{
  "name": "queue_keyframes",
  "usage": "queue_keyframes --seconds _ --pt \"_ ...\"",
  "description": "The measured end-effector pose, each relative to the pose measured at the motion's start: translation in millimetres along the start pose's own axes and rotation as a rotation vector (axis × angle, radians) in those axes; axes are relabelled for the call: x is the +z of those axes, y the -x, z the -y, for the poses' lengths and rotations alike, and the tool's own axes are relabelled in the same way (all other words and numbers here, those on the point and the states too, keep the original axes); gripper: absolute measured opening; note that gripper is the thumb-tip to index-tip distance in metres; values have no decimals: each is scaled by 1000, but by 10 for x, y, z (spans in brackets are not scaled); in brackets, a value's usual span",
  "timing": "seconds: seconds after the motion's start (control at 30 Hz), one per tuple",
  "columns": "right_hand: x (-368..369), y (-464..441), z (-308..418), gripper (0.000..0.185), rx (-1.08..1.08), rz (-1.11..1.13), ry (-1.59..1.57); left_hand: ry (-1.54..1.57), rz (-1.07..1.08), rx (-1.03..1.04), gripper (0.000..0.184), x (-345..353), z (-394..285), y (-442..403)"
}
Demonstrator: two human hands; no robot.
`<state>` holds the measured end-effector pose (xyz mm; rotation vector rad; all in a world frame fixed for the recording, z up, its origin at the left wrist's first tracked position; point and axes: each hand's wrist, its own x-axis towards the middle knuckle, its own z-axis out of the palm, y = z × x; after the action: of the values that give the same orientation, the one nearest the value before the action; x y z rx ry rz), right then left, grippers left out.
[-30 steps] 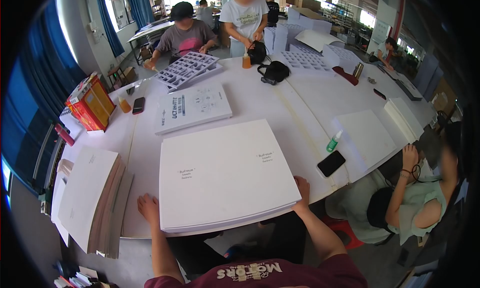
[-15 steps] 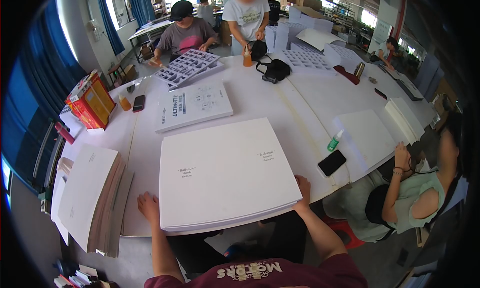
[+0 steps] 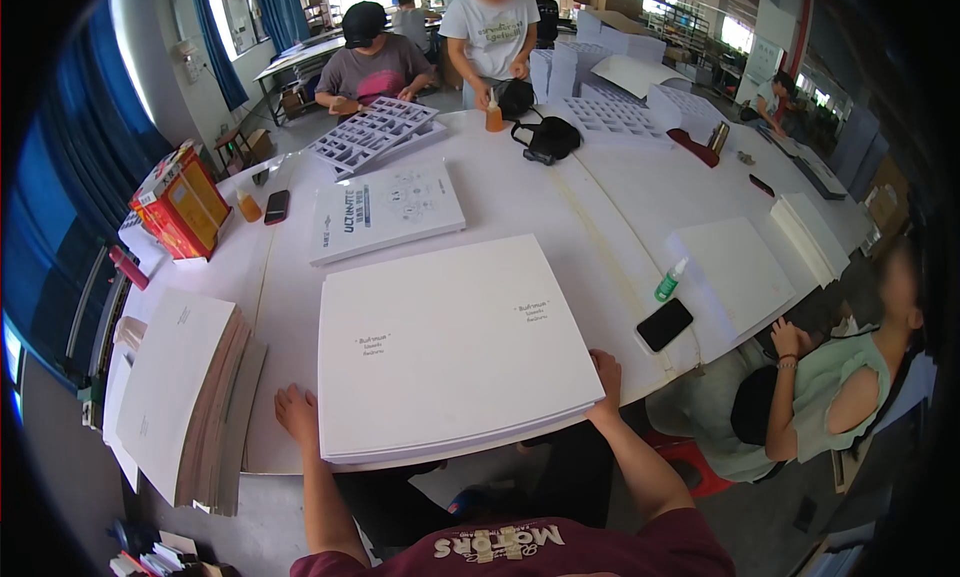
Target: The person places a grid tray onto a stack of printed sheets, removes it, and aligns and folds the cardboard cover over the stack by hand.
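Note:
A stack of large white sheets or boards (image 3: 455, 377), the top one with two small blocks of printed text, lies squarely in front of me at the table's near edge. My left hand (image 3: 296, 414) rests on the table along the stack's left side, fingers spread and holding nothing. At the lower right corner, my right hand (image 3: 606, 385) lies against the stack's side with its fingers extended; part of it is hidden by the stack. Beyond the stack sits a white printed box (image 3: 390, 209) with blue lettering.
Left of me stands a thick pile of printed sheets (image 3: 180, 387). A phone (image 3: 664, 326) and a green bottle (image 3: 671, 280) lie to the right, near more white boards (image 3: 730, 272). Compartment trays (image 3: 375, 137) are at the far side. Several co-workers are around, one seated close at right.
Both my hands and the stack stay put. The seated person at right has lowered a hand and shifted their head. Across the table, the person in the cap has brought a hand inward.

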<state>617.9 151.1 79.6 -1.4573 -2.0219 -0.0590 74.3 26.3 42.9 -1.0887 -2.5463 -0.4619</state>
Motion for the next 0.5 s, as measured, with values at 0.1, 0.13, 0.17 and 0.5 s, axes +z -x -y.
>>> queue_keyframes --seconds 0.1,0.13,0.17,0.5 --pt "-1 -4 -2 28 -20 -13 -1 3 7 -7 39 -29 -18 5" --pt "-37 -17 33 25 -26 -25 -9 5 8 -11 39 -33 -26 5" --pt "-57 -24 52 22 -33 -38 -16 6 9 -14 39 -39 -31 3" --pt "-41 -17 24 23 -49 -38 -1 12 20 -12 40 -31 -12 -4"
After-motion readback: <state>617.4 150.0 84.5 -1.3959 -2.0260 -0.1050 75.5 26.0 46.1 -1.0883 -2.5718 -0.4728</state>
